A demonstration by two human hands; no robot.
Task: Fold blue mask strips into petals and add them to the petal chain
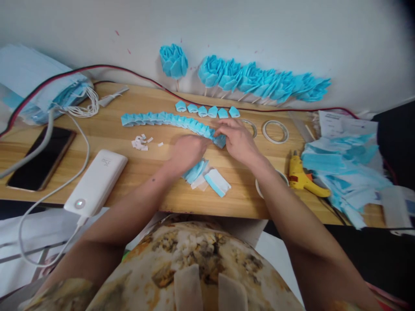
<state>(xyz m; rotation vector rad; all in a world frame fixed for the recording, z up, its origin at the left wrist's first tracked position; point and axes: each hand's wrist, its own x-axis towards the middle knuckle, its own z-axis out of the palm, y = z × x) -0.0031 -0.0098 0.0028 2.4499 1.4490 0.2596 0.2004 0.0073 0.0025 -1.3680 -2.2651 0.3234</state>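
The row (171, 119) of folded blue pieces lies in a shallow arc across the middle of the table (246, 203), its right end between the two hands. The left hand (190, 150) is just below that end, its fingers curled in toward the palm; the fingertips are hidden, so whether they pinch anything cannot be told. The right hand (239, 139) reaches over the end from the other side, fingers bent and slightly apart, thumb and forefinger at the last blue piece; whether they grip it or only touch it is unclear.

Behind the row stand six loose petals (202, 111), spaced in a line. Farther back, blue flowers (246, 77) on thin sticks lean against the wall, most bunched together, with one (174, 61) apart to the left. Below the left hand lie a small stack (195, 173) of blue pieces, partly covered by the wrist, and a white piece (218, 182) with a blue band. White scraps (140, 142) are scattered under the row's left half.

To the right, a tape ring (275, 142) lies flat, with a yellow glue gun (300, 173) nearer the front edge and a heap of blue sheets (340, 160) beside it. At left are a white power bank (97, 181) and a dark phone (42, 157).
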